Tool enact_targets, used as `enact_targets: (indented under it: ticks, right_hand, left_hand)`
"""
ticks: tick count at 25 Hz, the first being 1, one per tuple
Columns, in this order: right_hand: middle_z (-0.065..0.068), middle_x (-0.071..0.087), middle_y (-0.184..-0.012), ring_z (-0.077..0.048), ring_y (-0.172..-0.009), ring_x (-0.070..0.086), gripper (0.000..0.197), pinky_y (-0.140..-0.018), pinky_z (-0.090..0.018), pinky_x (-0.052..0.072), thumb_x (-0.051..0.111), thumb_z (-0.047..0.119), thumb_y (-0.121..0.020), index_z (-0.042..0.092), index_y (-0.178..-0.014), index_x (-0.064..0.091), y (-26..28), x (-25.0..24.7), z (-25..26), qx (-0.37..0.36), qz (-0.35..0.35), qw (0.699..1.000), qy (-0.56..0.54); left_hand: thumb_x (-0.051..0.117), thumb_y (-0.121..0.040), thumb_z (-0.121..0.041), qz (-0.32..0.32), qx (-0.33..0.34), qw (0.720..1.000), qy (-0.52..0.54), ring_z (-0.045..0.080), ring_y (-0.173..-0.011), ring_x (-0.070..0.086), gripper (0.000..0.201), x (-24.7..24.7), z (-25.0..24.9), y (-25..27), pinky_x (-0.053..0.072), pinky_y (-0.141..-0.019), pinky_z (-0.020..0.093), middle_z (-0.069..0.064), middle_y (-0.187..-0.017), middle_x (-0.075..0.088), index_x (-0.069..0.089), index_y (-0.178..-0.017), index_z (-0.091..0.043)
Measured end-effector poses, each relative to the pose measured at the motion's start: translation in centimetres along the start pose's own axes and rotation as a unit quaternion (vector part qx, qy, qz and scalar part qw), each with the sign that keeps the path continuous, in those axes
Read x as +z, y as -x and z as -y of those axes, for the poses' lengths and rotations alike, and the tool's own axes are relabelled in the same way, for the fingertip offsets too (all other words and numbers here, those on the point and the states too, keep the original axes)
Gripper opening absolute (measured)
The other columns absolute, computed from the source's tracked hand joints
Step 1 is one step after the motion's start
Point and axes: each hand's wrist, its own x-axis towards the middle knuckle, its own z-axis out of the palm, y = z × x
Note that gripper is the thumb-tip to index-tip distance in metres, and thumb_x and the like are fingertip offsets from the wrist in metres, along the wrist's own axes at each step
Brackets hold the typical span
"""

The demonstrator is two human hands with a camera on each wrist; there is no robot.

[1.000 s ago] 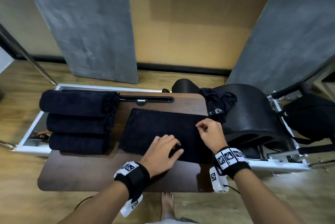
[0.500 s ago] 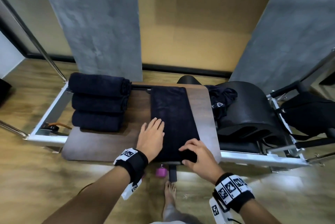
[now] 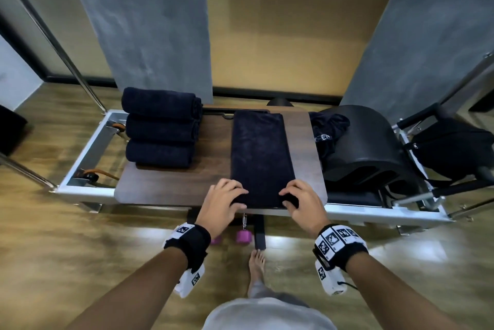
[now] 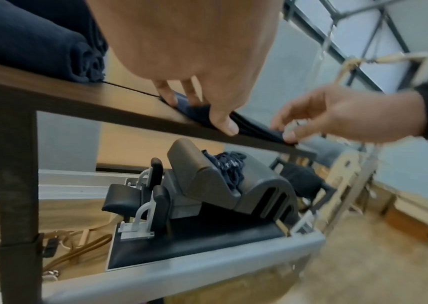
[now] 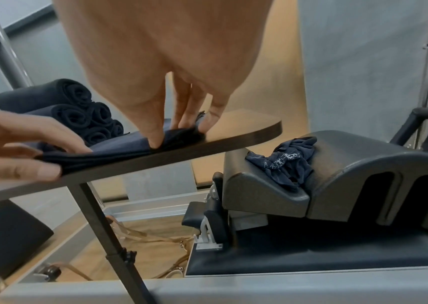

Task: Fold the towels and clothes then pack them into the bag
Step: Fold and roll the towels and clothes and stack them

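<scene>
The left hand (image 3: 223,202) and the right hand (image 3: 302,204) each pinch a near corner of the folded dark towel (image 3: 260,158), which lies long on the desk (image 3: 165,188). Farther left sit the rolled towels (image 3: 160,130). Right, a dark garment (image 3: 327,129) lies on black equipment; the black bag (image 3: 451,147) sits beyond.

A Pilates studio: an aluminium-framed reformer (image 3: 88,190) on a wood floor (image 3: 53,262), a black padded arc barrel (image 3: 374,147) resting on it, rolled dark towels (image 3: 160,131), and a small purple dumbbell (image 3: 243,236) beneath.
</scene>
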Motion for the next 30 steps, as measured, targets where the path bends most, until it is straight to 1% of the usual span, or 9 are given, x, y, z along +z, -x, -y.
enact_targets:
  ticks: [3, 6, 10, 12, 14, 18, 22, 26, 30]
  right_hand:
    - [0.009, 0.057, -0.115, -0.013, -0.110, 0.055, 0.023, -0.091, -0.035, 0.052, 0.076, 0.027, -0.090, 0.021, -0.112, 0.073, 0.2, 0.3, -0.4, -0.040, -0.008, 0.998, 0.047]
    - [0.009, 0.055, -0.121, -0.013, -0.114, 0.053, 0.039, -0.093, -0.034, 0.048, 0.072, 0.044, -0.091, 0.024, -0.124, 0.067, 0.2, 0.4, -0.3, -0.041, 0.016, 0.995, 0.093]
    - [0.006, 0.057, -0.129, -0.016, -0.119, 0.053, 0.056, -0.101, -0.037, 0.047, 0.068, 0.034, -0.096, 0.025, -0.147, 0.046, -0.1, 0.8, 0.6, -0.017, 0.023, 0.990, 0.140]
    - [0.004, 0.059, -0.124, -0.019, -0.111, 0.056, 0.051, -0.098, -0.037, 0.048, 0.067, 0.028, -0.097, 0.025, -0.143, 0.046, -0.4, 1.2, 1.2, -0.025, 0.014, 0.982, 0.185]
    - [0.003, 0.061, -0.118, -0.020, -0.105, 0.058, 0.039, -0.092, -0.036, 0.049, 0.066, 0.021, -0.097, 0.023, -0.134, 0.056, -0.7, 1.4, 1.5, -0.048, 0.010, 0.970, 0.238]
    - [-0.001, 0.065, -0.110, -0.024, -0.098, 0.062, 0.029, -0.083, -0.038, 0.052, 0.078, 0.007, -0.081, 0.017, -0.108, 0.075, -1.2, 0.9, 1.3, -0.086, -0.029, 0.962, 0.258]
    - [0.002, 0.063, -0.104, -0.024, -0.098, 0.059, 0.029, -0.082, -0.038, 0.046, 0.070, -0.002, -0.074, 0.015, -0.097, 0.077, -2.6, 0.4, 1.6, -0.073, -0.004, 0.973, 0.221]
    - [-0.006, 0.070, -0.092, -0.030, -0.092, 0.062, 0.040, -0.078, -0.042, 0.051, 0.058, -0.017, -0.071, 0.006, -0.097, 0.078, -4.8, -0.4, 1.7, -0.059, 0.042, 0.985, 0.159]
    - [-0.002, 0.068, -0.088, -0.020, -0.087, 0.060, 0.037, -0.076, -0.036, 0.050, 0.055, -0.014, -0.081, 0.015, -0.101, 0.066, -5.7, -0.9, 1.3, -0.015, 0.071, 0.990, 0.124]
  left_hand:
    - [0.081, -0.091, -0.019, -0.043, -0.017, 0.997, 0.055, 0.013, -0.107, 0.056, 0.017, -0.7, 0.4, -0.9, 0.046, -0.090, 0.036, -0.015, -0.108, 0.072, 0.081, -0.108, -0.021]
    - [0.076, -0.095, -0.011, -0.057, -0.037, 0.991, 0.111, 0.015, -0.097, 0.057, 0.008, -0.7, 0.4, -1.7, 0.052, -0.085, 0.040, -0.007, -0.096, 0.072, 0.081, -0.100, -0.014]
    - [0.066, -0.103, -0.017, -0.050, -0.183, 0.952, 0.242, 0.022, -0.095, 0.063, 0.009, -0.7, 0.4, -3.4, 0.051, -0.087, 0.041, -0.008, -0.084, 0.074, 0.073, -0.100, -0.022]
    - [0.062, -0.105, -0.020, -0.035, -0.208, 0.943, 0.257, 0.019, -0.084, 0.059, 0.013, -0.9, 0.6, -4.0, 0.047, -0.077, 0.039, -0.013, -0.068, 0.068, 0.061, -0.096, -0.029]
    - [0.063, -0.104, -0.022, -0.028, -0.224, 0.940, 0.254, 0.020, -0.078, 0.059, 0.019, -1.0, 0.5, -4.3, 0.045, -0.070, 0.037, -0.008, -0.068, 0.067, 0.056, -0.087, -0.029]
    - [0.071, -0.101, -0.025, -0.043, -0.262, 0.924, 0.274, 0.024, -0.089, 0.066, 0.022, -1.2, 0.7, -4.8, 0.048, -0.077, 0.035, 0.001, -0.078, 0.071, 0.066, -0.080, -0.022]
    - [0.068, -0.101, -0.039, -0.062, -0.169, 0.960, 0.215, 0.012, -0.081, 0.060, 0.023, -1.5, -0.2, -3.5, 0.052, -0.076, 0.041, -0.010, -0.077, 0.066, 0.068, -0.083, -0.025]
    - [0.069, -0.090, -0.062, -0.013, -0.045, 0.997, 0.062, 0.008, -0.106, 0.051, 0.045, -1.6, -0.6, -2.3, 0.045, -0.087, 0.031, -0.010, -0.109, 0.058, 0.076, -0.110, -0.023]
    - [0.073, -0.099, -0.034, -0.033, -0.060, 0.993, 0.091, 0.013, -0.100, 0.051, 0.021, -1.3, -0.3, -3.0, 0.049, -0.087, 0.037, -0.009, -0.102, 0.056, 0.081, -0.104, -0.015]
